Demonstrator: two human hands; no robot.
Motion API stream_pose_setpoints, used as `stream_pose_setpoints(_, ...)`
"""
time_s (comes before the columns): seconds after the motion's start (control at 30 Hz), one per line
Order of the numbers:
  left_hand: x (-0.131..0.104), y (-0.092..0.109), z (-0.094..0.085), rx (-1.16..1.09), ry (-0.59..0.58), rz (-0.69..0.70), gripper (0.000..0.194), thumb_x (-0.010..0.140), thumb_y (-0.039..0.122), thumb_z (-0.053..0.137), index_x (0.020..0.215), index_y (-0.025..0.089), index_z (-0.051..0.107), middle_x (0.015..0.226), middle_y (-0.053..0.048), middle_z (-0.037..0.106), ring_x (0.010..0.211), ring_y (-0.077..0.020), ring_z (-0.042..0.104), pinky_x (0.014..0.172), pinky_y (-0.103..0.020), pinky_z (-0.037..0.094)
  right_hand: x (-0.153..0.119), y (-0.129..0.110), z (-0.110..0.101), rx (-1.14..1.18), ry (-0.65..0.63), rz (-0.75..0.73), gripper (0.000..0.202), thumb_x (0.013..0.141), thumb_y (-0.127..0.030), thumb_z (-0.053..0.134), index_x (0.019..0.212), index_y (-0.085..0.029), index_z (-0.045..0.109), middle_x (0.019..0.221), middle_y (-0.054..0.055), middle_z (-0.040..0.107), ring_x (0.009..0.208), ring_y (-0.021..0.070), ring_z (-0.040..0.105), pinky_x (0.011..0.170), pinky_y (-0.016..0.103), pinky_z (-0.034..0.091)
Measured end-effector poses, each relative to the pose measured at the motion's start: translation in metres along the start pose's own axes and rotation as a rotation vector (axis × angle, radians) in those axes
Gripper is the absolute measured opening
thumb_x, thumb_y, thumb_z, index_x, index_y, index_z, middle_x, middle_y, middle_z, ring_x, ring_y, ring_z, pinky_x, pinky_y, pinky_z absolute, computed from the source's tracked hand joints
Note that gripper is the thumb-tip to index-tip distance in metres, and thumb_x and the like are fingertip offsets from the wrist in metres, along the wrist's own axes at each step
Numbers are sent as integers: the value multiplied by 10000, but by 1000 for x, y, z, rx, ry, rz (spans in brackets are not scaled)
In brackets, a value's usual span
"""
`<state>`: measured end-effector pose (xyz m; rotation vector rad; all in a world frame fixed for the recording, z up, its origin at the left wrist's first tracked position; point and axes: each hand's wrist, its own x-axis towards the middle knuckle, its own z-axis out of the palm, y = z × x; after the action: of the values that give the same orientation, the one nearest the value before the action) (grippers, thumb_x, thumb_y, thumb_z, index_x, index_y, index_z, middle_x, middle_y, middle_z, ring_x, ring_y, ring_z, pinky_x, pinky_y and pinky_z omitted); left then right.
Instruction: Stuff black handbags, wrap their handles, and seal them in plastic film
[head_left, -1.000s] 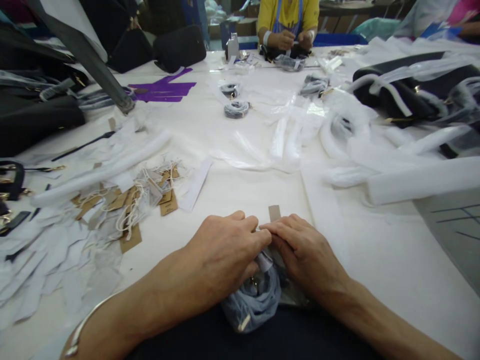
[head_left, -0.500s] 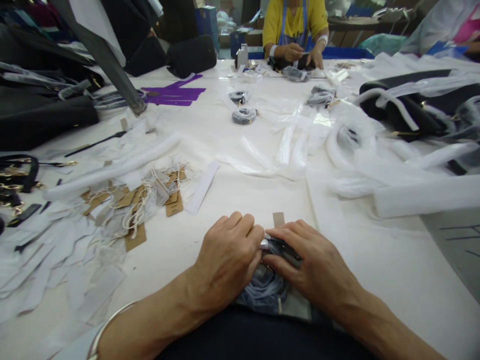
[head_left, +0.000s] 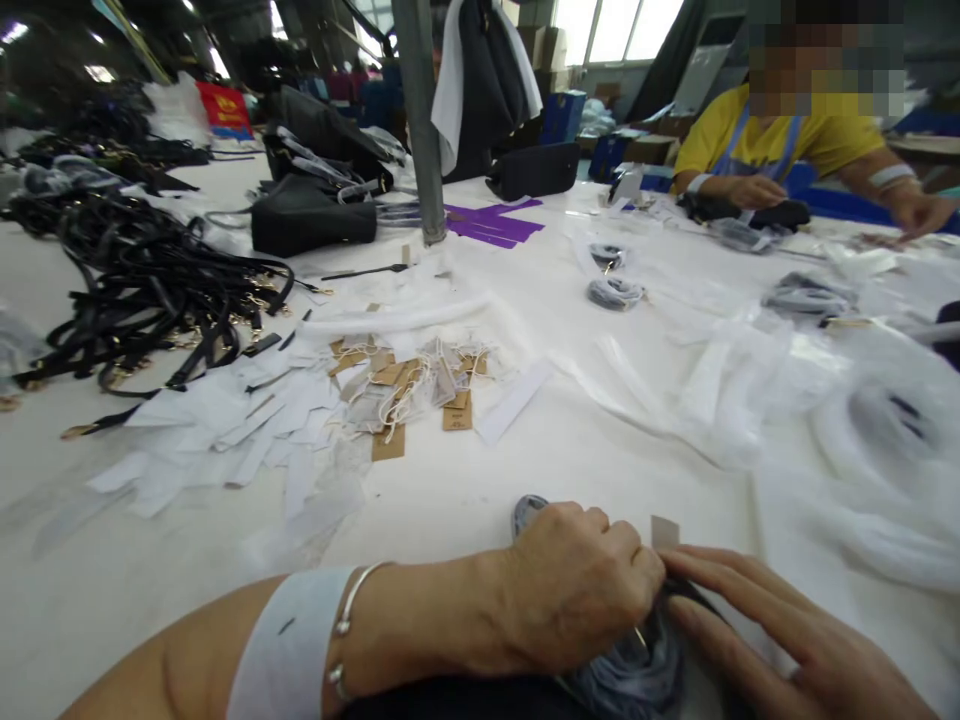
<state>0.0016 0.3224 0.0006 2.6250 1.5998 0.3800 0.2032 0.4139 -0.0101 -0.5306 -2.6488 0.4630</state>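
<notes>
Handling: a coiled bundle [head_left: 645, 670] in cloudy plastic, between both hands at the near edge of the counter [head_left: 450, 540], close against dark clothing.
Left hand [head_left: 581, 585]: curled over the bundle's upper side, knuckles up; its fingertips are hidden, so I cannot tell whether it is clamped.
Right hand [head_left: 787, 630]: fingers and thumb apart at a dark edge of the bundle, index fingertip against the left hand; whether it pinches the edge, I cannot tell.
Wrapped end [head_left: 529, 510]: pokes out beyond the left hand; whether it belongs to the same bundle is unclear.
Weight and feel: probably light and soft, the coil springy, the film slippery and easily creased; a glint of metal suggests a small hard fitting.
Best hold: likely across the coil's thickness, film and layers together, clear of the metal.
Grey card [head_left: 665, 531]: lies just beyond the hands.
Tags [head_left: 457, 412]: brown, with white strings, well to the left.
</notes>
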Motion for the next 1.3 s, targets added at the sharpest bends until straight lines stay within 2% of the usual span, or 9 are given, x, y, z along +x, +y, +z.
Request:
stream_pose_setpoints(0.1, 0, 2, 1, 6, 25, 9, 95, 897, 165, 452, 935, 122, 528, 848, -49, 628, 710, -198, 596, 576, -335, 492, 34, -6, -19, -21, 1, 1, 232, 888, -422, 546, 1050, -305, 665, 975, 30, 728, 796, 213, 705, 655, 293, 590)
stream_pose_setpoints(0.2, 0, 4, 3, 24, 33, 2, 96, 882, 150, 476, 952, 114, 531, 857, -50, 643, 732, -200, 596, 591, -335, 485, 94, -26, -17, 17, -8, -70, 181, 914, -331, 520, 923, -276, 692, 912, 29, 725, 787, 188, 687, 683, 283, 561)
stream_pose_setpoints(0.33, -1, 3, 4, 3, 7, -9, 67, 877, 156, 496, 930, 128, 525, 842, -38, 639, 740, -187, 600, 597, -318, 472, 171, -45, 16, -230, -249, -325, 195, 893, -118, 501, 868, -180, 684, 877, 66, 711, 835, 194, 650, 763, 311, 507)
stream_pose_setpoints(0.47, -2, 2, 1, -9, 7, 0, 64, 872, 158, 500, 913, 121, 534, 806, -44, 621, 714, -181, 605, 549, -310, 455, 206, -43, 48, -447, -499, -408, 191, 828, -21, 510, 781, -127, 661, 811, 104, 695, 775, 197, 637, 657, 289, 465)
stream_pose_setpoints(0.63, -2, 1, 2, -34, 30, -7, 67, 869, 150, 498, 916, 123, 538, 817, -49, 632, 705, -192, 603, 520, -323, 454, 229, -35, 53, -414, -618, -395, 193, 826, -35, 534, 894, -156, 669, 893, 82, 698, 809, 182, 644, 603, 257, 419)
stream_pose_setpoints(0.73, -2, 1, 2, -39, 44, -27, 60, 867, 145, 501, 910, 129, 540, 842, -48, 642, 697, -193, 596, 539, -333, 468, 247, -41, 52, -441, -751, -314, 181, 755, -79, 665, 920, -150, 682, 925, 94, 704, 821, 198, 648, 592, 257, 412)
stream_pose_setpoints(0.83, -2, 1, 2, -41, 46, -41, 61, 866, 135, 501, 916, 136, 537, 856, -43, 644, 708, -191, 596, 557, -335, 481, 255, -47, 52, -475, -791, -289, 192, 705, -96, 719, 888, -149, 691, 914, 99, 709, 798, 211, 651, 557, 260, 387)
stream_pose_setpoints(1.1, -2, 1, 0, -47, 3, -45, 83, 886, 156, 481, 944, 131, 535, 839, -55, 633, 742, -193, 623, 570, -312, 493, 217, -20, 50, -366, -514, -254, 54, 821, -167, 628, 861, -192, 601, 870, 31, 680, 731, 160, 617, 561, 263, 306)
stream_pose_setpoints(1.3, -3, 1, 3, -25, 15, -71, 79, 888, 187, 487, 927, 144, 541, 883, -55, 643, 734, -205, 613, 597, -328, 509, 200, -13, 62, -346, -339, -158, 227, 842, -201, 631, 1057, -196, 557, 941, 37, 684, 817, 185, 615, 645, 272, 349)
